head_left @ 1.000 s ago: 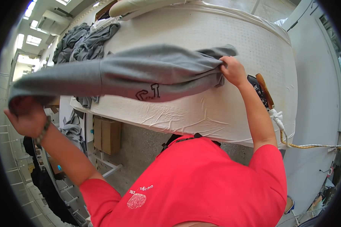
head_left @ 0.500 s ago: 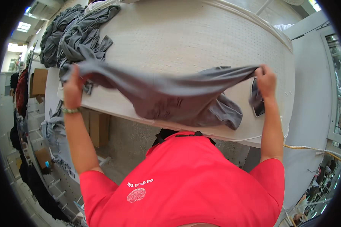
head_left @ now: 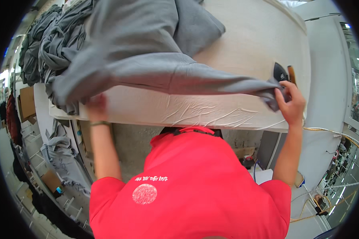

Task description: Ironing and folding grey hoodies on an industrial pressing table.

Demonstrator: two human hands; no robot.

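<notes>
A grey garment [head_left: 143,73] stretches over the white-covered table [head_left: 263,44], from its left part to its right near corner. A long band of the cloth is drawn out toward the table's right side, while wider folds lie toward its far side.

Your right hand [head_left: 291,104], at the table's right near corner, has thumb and fingers closed on the garment's narrow, bunched end. Your left hand [head_left: 96,106], over the table's left near edge, is blurred and partly behind the cloth; how far its fingers are open, and whether they grip, you cannot tell.

On the table's right side, just beyond your right hand, is a dark iron [head_left: 280,72] with a brown handle [head_left: 292,74]. Its pale marks are too small to read. A heap of dark grey clothes [head_left: 60,44] fills the table's left end.

On the near side of the table, your red shirt [head_left: 211,179] bears a round white emblem [head_left: 144,194]; a short row of white characters [head_left: 152,178] lies between it and the table.
</notes>
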